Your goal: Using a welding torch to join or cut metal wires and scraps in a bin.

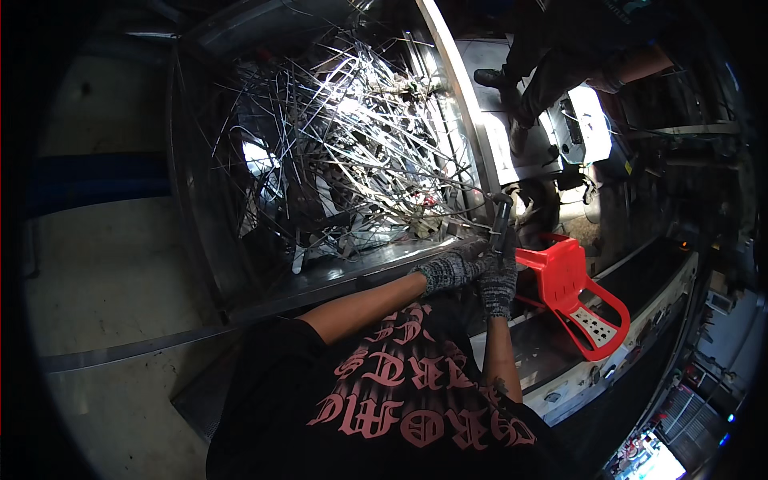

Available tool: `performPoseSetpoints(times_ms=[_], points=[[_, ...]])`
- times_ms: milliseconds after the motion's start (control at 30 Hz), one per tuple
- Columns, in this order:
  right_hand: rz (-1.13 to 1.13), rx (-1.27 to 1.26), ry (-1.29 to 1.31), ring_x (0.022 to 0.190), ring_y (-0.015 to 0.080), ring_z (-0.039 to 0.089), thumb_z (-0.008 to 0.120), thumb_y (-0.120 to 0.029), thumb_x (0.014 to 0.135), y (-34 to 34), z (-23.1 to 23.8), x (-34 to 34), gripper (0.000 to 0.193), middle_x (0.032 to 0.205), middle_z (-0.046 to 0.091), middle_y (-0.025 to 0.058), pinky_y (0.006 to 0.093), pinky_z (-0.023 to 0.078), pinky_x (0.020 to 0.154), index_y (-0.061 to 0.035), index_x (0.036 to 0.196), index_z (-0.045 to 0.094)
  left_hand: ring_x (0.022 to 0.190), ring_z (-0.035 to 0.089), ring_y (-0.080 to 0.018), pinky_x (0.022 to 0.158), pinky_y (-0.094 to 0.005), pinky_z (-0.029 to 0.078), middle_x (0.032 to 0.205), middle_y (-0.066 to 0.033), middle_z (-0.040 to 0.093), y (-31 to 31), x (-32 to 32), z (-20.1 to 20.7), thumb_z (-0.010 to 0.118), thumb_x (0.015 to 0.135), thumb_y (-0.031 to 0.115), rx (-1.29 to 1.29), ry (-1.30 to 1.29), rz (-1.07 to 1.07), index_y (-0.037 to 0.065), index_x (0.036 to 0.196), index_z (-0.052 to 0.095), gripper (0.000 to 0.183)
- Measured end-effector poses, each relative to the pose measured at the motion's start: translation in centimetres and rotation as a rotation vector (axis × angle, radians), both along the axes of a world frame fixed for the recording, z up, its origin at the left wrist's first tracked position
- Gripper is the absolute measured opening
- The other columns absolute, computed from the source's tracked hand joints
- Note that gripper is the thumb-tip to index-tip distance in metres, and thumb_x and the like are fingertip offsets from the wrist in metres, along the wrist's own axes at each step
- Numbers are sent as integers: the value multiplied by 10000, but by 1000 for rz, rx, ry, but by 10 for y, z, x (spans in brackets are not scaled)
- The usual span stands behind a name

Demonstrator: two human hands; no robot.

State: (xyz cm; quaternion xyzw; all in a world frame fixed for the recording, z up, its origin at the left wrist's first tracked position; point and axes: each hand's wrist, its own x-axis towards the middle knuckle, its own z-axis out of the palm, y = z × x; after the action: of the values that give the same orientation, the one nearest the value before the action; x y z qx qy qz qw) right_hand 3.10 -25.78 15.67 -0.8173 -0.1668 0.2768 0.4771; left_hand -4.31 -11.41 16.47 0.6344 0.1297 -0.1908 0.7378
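My left hand (456,268), in a grey knitted glove, reaches across from the left to the metal edge of a large bin (344,276). Its fingers are curled close to my right hand, and what they hold is hidden. My right hand (498,286), gloved the same way, is closed around the lower part of a dark rod-like tool (502,224). The tool stands upright, with a small knob-like head at its top, and its exact kind does not show. Beyond both hands, a tangled heap of thin metal strips and wires (352,136) fills the bin.
A small red plastic chair (564,272) is tilted close to my right hand. Farther right runs a long dark conveyor-like surface (560,344). Another person's legs (552,80) are at the upper right, near a white box-shaped object (590,124). A pale bar (460,88) borders the bin.
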Motion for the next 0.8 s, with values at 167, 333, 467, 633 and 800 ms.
performPoseSetpoints(times_ms=[167,333,467,633,800], points=[[40,-44,-218,1200,216,545,498,14,946,3,0,-2,648,1402,506,160,323,423,1045,-37,1542,249,1409,397,-243,1157,-348,323,1539,-171,394,4,-4,3,562,981,442,92,-6,4,48,1544,281,742],[-86,-20,7,1188,216,542,500,38,927,7,15,-4,644,1397,511,143,327,415,1048,-43,1531,289,1432,372,-282,1183,-365,282,1544,-186,386,3,1,0,539,986,468,82,-42,-14,44,1532,309,729],[-114,-70,5,1182,217,539,495,51,917,6,11,-1,645,1393,512,139,328,410,1051,-42,1526,304,1438,361,-291,1192,-367,269,1545,-185,383,-3,5,-16,516,990,492,201,-87,-64,51,1522,336,714],[-105,22,-52,1191,222,534,483,61,912,-3,-15,4,654,1394,510,148,324,405,1059,-26,1530,288,1440,356,-297,1198,-368,256,1543,-186,383,-2,6,-19,479,1000,508,229,-127,-104,69,1514,361,686],[-49,-119,-226,1217,225,527,485,65,914,-14,-35,10,671,1420,489,162,323,399,1069,-24,1540,259,1439,358,-296,1195,-370,259,1553,-181,371,-1,8,-10,459,1010,500,205,-75,-129,70,1517,355,672]])
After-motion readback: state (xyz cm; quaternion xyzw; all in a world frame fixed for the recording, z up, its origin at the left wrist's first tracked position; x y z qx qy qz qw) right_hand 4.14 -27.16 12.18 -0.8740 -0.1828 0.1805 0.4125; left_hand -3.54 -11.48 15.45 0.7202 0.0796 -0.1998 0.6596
